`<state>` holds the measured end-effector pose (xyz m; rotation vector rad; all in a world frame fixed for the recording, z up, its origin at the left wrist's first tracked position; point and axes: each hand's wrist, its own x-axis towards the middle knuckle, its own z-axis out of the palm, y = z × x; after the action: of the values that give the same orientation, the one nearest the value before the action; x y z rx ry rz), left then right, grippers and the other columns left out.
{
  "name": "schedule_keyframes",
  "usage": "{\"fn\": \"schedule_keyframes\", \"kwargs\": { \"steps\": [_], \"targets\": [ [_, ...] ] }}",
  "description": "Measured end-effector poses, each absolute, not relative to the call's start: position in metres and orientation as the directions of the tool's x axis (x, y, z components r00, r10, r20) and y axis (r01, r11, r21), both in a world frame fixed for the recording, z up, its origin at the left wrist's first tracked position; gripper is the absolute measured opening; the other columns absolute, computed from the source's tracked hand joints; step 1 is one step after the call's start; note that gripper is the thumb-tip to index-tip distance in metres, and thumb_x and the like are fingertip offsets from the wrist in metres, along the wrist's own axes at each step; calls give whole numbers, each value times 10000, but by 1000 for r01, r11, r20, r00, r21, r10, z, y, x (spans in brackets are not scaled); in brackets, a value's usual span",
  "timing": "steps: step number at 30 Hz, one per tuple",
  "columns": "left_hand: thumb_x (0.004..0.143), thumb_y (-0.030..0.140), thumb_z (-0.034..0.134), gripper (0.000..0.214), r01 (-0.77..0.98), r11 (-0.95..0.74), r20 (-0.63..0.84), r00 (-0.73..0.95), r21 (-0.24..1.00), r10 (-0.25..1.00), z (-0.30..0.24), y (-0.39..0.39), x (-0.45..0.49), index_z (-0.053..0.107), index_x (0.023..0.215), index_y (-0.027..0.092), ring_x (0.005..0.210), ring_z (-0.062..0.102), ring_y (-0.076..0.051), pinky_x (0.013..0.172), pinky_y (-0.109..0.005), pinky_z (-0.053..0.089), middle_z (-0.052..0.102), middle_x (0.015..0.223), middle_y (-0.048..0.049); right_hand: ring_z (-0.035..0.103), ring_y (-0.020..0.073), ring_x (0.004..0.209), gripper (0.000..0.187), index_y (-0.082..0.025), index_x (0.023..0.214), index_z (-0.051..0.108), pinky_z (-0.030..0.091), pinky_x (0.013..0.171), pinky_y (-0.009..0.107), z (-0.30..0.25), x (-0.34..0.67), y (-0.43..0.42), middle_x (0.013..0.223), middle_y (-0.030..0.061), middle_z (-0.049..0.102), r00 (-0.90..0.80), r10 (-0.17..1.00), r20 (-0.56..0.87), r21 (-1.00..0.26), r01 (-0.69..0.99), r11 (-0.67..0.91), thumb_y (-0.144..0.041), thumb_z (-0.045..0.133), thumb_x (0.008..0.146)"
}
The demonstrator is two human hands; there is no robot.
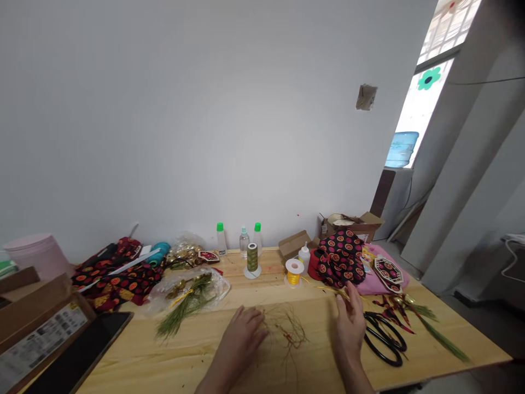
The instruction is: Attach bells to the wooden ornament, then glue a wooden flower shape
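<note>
My left hand point(245, 335) is low over the wooden table, fingers loosely apart and a little smeared by motion. Beside its fingertips lies a tangle of thin olive and reddish threads point(292, 332); whether the fingers touch it I cannot tell. My right hand point(350, 323) is farther right, thumb and fingers apart, with nothing visible in it. Just right of it rest black-handled scissors point(385, 338), their blades mostly hidden. Behind its fingertips sits a bunched dark patterned cloth point(342, 257). A spool of yellow cord point(294, 273) and an olive thread spool point(252, 260) stand upright beyond the hands.
A green tassel point(184, 306) lies on a plastic bag at left. A cardboard box point(45, 334) and a black tray point(88, 350) occupy the left edge. Bottles point(244, 243) and a white glue bottle point(304, 256) line the back. Another green tassel point(445, 339) lies near the right edge.
</note>
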<state>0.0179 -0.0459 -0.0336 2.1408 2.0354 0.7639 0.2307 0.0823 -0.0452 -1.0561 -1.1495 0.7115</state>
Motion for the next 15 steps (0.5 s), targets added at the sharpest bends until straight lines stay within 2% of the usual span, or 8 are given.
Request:
{"fn": "schedule_keyframes", "kwargs": {
  "steps": [3,6,10,11,13,15],
  "targets": [
    [789,399,393,367,922,71,353,-216,381,910,-48,-56,17,540,1066,209,1088,453,-237,945,-443,314,540,1146,-106,276,218,1201,468,-121,1168,449,201,998,388,-41,228,81,1298,112,332,280,860,426,-905,147,400,-343,432,757],
    [769,403,403,463,887,213,280,-345,411,896,-61,-62,28,466,1156,158,1171,348,-277,943,-475,299,446,1240,-143,262,235,1203,440,-135,1141,476,188,995,411,-37,227,75,1305,117,305,280,838,469,-880,231,415,-346,427,759],
    [768,410,379,529,751,197,154,-369,630,917,-60,-70,39,395,1209,118,1199,298,-248,972,-434,277,360,1300,-141,322,237,1171,433,-127,1153,452,257,968,409,-47,231,52,1256,129,374,258,817,517,-846,302,440,-333,398,776],
    [773,413,362,538,706,185,155,-388,683,908,-57,-72,37,382,1215,107,1203,292,-237,979,-423,270,345,1309,-136,353,244,1154,432,-123,1145,459,282,955,416,-54,231,45,1237,135,407,186,830,526,-828,337,449,-334,401,773],
    [777,422,343,550,640,175,180,-450,748,874,-54,-80,28,364,1219,94,1212,276,-223,993,-416,248,326,1321,-126,434,264,1096,406,-138,1101,513,329,925,431,-70,231,33,1168,136,502,-89,863,498,-759,437,483,-335,430,755],
    [769,429,358,554,612,181,195,-495,770,847,-57,-90,14,353,1221,109,1221,255,-214,1005,-415,223,316,1330,-108,447,303,1088,421,-153,1087,545,341,915,460,-83,225,23,1156,137,524,-336,865,372,-669,550,501,-326,504,706]
  ]
}}
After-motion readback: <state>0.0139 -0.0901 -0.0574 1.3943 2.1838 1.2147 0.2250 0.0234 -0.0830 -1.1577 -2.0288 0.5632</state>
